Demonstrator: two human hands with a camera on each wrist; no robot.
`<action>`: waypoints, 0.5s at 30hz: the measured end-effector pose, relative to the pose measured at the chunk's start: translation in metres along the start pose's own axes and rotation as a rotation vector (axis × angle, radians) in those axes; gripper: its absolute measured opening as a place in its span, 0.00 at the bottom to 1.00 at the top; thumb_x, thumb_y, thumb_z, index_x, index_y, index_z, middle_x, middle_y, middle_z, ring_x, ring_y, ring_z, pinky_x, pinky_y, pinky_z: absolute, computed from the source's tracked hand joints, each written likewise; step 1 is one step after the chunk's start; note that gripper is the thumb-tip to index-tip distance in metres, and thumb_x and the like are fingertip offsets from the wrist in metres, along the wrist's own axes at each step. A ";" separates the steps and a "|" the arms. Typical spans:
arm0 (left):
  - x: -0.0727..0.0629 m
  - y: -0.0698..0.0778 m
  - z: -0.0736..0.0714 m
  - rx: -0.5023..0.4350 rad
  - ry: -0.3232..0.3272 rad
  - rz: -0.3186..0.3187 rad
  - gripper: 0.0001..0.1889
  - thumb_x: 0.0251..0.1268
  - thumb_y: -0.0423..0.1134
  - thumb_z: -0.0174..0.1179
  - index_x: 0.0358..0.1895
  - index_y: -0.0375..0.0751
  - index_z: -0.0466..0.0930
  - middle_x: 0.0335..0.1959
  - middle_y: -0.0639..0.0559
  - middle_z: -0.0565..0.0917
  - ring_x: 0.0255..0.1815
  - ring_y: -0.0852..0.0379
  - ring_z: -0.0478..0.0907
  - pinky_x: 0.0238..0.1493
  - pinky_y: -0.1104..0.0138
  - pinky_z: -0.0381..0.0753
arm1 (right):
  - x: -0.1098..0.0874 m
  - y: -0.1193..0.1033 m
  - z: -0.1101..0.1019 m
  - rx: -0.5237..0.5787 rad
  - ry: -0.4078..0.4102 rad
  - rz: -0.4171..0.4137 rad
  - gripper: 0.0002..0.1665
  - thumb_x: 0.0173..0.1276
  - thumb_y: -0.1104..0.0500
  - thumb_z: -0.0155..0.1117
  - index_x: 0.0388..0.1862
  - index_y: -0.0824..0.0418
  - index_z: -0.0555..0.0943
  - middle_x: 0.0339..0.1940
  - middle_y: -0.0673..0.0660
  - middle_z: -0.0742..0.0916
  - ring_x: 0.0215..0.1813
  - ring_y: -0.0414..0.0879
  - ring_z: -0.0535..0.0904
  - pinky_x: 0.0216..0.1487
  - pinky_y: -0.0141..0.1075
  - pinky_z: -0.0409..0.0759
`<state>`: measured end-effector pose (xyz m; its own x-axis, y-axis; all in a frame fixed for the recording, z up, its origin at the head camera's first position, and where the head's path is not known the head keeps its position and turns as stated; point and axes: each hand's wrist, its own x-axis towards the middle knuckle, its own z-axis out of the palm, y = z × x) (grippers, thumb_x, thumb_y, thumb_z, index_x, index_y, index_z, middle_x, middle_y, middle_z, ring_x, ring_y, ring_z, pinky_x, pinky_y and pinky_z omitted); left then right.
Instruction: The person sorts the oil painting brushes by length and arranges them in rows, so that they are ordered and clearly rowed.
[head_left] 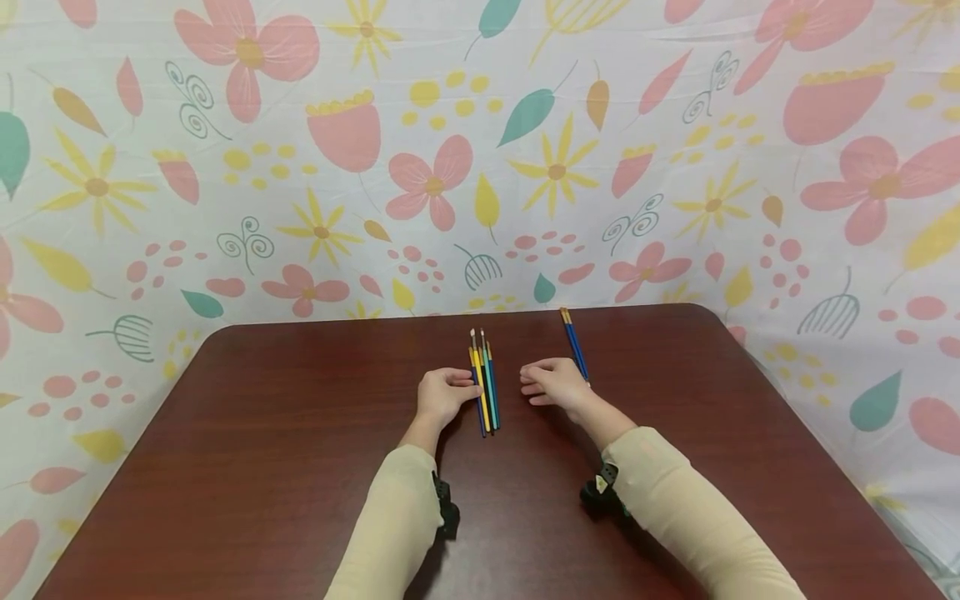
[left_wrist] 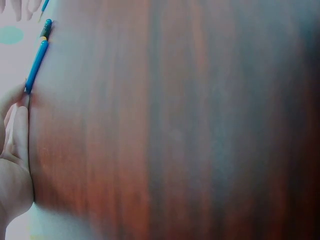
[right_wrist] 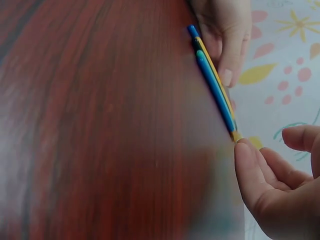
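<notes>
A row of several paintbrushes (head_left: 486,392) with yellow, blue and teal handles lies side by side on the brown table, bristles toward the far edge. My left hand (head_left: 444,395) is at the left side of this row, fingers extended, with the thumb (head_left: 472,392) over the outermost handles. In the right wrist view, the row (right_wrist: 216,85) appears edge-on beside that hand. My right hand (head_left: 553,383) hovers to the right of the row, apart from it, fingers loosely bent around nothing. Just beyond it lie blue paintbrushes (head_left: 575,342), their lower ends partly hidden by that hand.
The brown table (head_left: 262,467) reaches back to a floral cloth (head_left: 480,167) hung behind it. A small black device (head_left: 446,510) is strapped to the left wrist, and another black device (head_left: 600,492) to the right. Both arms wear cream sleeves (head_left: 397,517).
</notes>
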<state>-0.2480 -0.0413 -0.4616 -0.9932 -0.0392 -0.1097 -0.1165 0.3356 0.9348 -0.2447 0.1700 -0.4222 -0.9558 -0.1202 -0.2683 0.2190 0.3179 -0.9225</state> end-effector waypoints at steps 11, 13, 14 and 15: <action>0.002 0.000 0.001 0.004 0.010 0.001 0.15 0.50 0.38 0.72 0.43 0.40 0.85 0.37 0.47 0.88 0.41 0.54 0.85 0.44 0.61 0.82 | 0.013 -0.006 0.023 0.120 -0.030 0.053 0.26 0.73 0.56 0.52 0.62 0.71 0.71 0.58 0.70 0.79 0.55 0.58 0.81 0.47 0.42 0.83; 0.002 0.001 0.001 0.009 0.013 0.004 0.15 0.50 0.38 0.72 0.43 0.40 0.86 0.38 0.47 0.88 0.41 0.54 0.84 0.44 0.62 0.82 | 0.015 -0.006 0.027 0.141 -0.032 0.065 0.26 0.73 0.56 0.52 0.63 0.71 0.70 0.59 0.70 0.79 0.56 0.58 0.80 0.49 0.43 0.83; 0.002 0.001 0.001 0.011 0.014 0.001 0.15 0.50 0.38 0.72 0.43 0.40 0.86 0.38 0.47 0.88 0.41 0.54 0.84 0.44 0.62 0.82 | 0.016 -0.007 0.028 0.151 -0.032 0.070 0.26 0.73 0.56 0.52 0.63 0.71 0.70 0.59 0.70 0.79 0.56 0.58 0.80 0.49 0.43 0.83; 0.002 0.001 0.001 0.012 0.013 0.002 0.15 0.50 0.38 0.72 0.43 0.40 0.86 0.39 0.47 0.88 0.41 0.54 0.84 0.44 0.62 0.82 | 0.017 -0.007 0.029 0.159 -0.032 0.074 0.26 0.73 0.56 0.52 0.63 0.71 0.70 0.59 0.70 0.79 0.56 0.58 0.80 0.49 0.43 0.83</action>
<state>-0.2496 -0.0404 -0.4613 -0.9933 -0.0511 -0.1033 -0.1147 0.3471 0.9308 -0.2564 0.1383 -0.4286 -0.9298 -0.1321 -0.3436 0.3194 0.1746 -0.9314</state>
